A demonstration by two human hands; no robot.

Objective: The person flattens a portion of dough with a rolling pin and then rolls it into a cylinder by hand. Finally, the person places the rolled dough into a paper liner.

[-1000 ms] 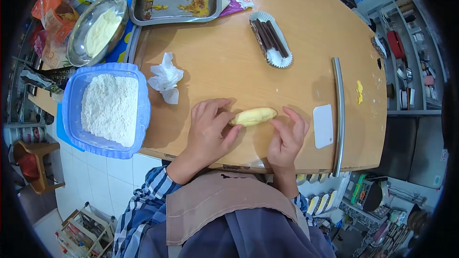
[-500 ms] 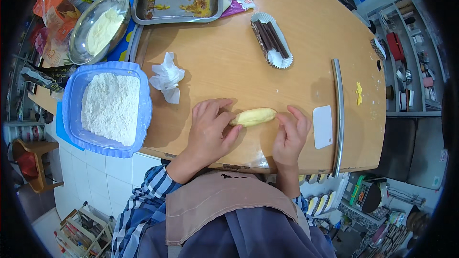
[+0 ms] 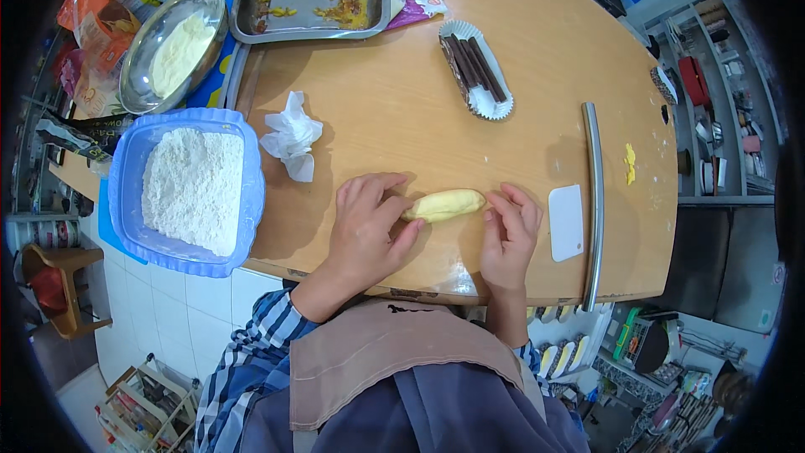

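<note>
A pale yellow log of dough lies on the wooden table just in front of me, its ends tapering and a seam running along its side. My left hand is at its left end, thumb and forefinger closed around the tip. At the opposite end, the thumb and forefinger of my right hand pinch in close to the tip, with the other fingers curled. The dough's middle is uncovered.
Right of my hands lie a white scraper card and a metal rod. Dark brown sticks sit in a paper case ahead. On the left are crumpled tissue, a blue tub of white flour, a metal bowl and a baking tray.
My right hand has shifted very slightly, its fingertips easing a little at the dough's right end. The left hand and the dough stay in place.
</note>
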